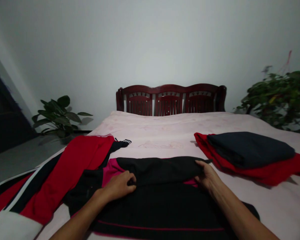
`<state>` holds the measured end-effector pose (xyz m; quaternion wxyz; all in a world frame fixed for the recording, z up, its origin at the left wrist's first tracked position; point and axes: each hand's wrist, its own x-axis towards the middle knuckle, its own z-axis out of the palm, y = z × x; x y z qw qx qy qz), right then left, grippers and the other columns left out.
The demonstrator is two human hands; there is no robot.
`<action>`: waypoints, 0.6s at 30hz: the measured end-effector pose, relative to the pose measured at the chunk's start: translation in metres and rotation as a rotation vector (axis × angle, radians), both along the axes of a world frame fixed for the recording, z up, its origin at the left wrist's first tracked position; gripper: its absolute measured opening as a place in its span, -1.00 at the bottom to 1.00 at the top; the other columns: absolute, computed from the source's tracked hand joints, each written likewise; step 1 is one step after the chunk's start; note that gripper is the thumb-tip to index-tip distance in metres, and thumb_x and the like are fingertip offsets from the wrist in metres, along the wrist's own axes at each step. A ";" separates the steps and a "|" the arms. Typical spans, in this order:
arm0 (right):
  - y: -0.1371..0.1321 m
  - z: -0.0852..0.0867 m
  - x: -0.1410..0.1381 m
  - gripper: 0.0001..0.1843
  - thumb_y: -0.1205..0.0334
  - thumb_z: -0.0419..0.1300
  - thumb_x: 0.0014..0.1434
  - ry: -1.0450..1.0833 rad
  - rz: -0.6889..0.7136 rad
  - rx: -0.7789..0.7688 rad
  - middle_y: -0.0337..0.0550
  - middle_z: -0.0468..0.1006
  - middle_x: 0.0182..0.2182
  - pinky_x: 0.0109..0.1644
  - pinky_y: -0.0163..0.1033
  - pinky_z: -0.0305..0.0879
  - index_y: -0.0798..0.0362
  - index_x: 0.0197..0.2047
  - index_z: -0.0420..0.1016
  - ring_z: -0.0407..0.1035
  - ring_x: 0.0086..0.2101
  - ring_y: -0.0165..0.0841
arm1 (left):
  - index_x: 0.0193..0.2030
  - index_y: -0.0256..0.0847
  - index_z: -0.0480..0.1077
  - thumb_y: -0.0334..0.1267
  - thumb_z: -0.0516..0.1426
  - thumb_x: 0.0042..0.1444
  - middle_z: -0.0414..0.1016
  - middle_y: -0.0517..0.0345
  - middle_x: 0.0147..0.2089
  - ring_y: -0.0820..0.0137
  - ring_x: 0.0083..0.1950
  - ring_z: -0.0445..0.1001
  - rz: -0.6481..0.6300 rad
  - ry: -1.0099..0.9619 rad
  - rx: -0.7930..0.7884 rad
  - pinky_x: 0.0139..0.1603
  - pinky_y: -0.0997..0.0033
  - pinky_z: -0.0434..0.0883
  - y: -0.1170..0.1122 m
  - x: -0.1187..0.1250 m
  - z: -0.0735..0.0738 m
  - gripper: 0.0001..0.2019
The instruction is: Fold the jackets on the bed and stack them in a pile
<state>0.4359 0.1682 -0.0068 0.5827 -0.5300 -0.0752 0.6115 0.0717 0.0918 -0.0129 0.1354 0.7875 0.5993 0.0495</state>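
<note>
basically, the nearest thing is a black garment (pixel 162 206) with magenta trim, spread flat on the bed right in front of the person, a thin magenta line running along its near edge. both forearms reach in over it. the left hand (pixel 120 186) rests on the cloth with fingers curled toward the thumb, the gap between them narrow; i cannot tell whether any fabric is caught there. the right hand (pixel 206 175) holds the far right end of a black strip that lies across the garment's upper part, pinched between thumb and fingers. magenta patches show beside each hand.

to the left, touching the black garment, a red garment (pixel 82 156) with navy and white stripes sprawls diagonally. on the right, well apart from it, a dark navy folded garment (pixel 254 150) sits on top of red cloth (pixel 267 176). under it all is a pale pink bedsheet (pixel 154 133). farther off, leafy plants stand left (pixel 58 115) and right (pixel 282 96), with a carved reddish-brown headboard (pixel 168 100) between them against a pale wall (pixel 164 43).
</note>
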 end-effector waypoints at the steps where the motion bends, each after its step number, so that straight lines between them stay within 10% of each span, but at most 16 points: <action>1: -0.003 -0.002 0.002 -0.85 0.42 0.13 0.18 -0.013 0.011 -0.023 -0.19 0.56 -0.54 -0.48 -0.31 0.50 0.10 -0.17 0.43 0.47 -0.56 -0.37 | -0.09 -0.03 0.44 -0.11 0.08 0.18 0.48 0.15 -0.10 0.26 -0.07 0.49 0.031 -0.030 0.007 -0.16 0.34 0.34 0.004 -0.004 0.003 -0.79; 6: -0.008 -0.005 0.001 -0.85 0.37 0.12 0.24 -0.043 0.052 -0.044 -0.17 0.57 -0.53 -0.43 -0.27 0.51 0.10 -0.11 0.43 0.48 -0.54 -0.35 | 0.09 -0.06 0.35 -0.29 0.09 0.18 0.33 0.00 0.18 0.20 0.04 0.46 0.117 0.132 0.218 -0.11 0.30 0.36 0.026 -0.012 -0.002 -0.68; 11: -0.010 0.000 -0.002 -0.78 0.33 0.15 0.23 -0.037 0.072 -0.028 -0.10 0.63 -0.42 -0.33 -0.20 0.55 0.09 -0.04 0.45 0.54 -0.44 -0.31 | -0.10 -0.19 0.38 -0.38 0.02 0.22 0.41 -0.04 -0.05 0.21 -0.11 0.48 0.134 0.182 0.228 -0.13 0.24 0.36 0.032 -0.014 -0.020 -0.83; 18: -0.012 0.001 0.018 -0.70 0.32 0.06 0.28 0.137 0.016 0.050 -0.12 0.64 -0.37 -0.23 -0.20 0.56 0.10 0.06 0.43 0.54 -0.42 -0.34 | -0.19 -0.16 0.34 -0.37 -0.06 0.29 0.41 0.04 -0.12 0.28 -0.06 0.40 0.084 0.146 0.331 -0.02 0.30 0.32 0.015 -0.035 -0.007 -0.83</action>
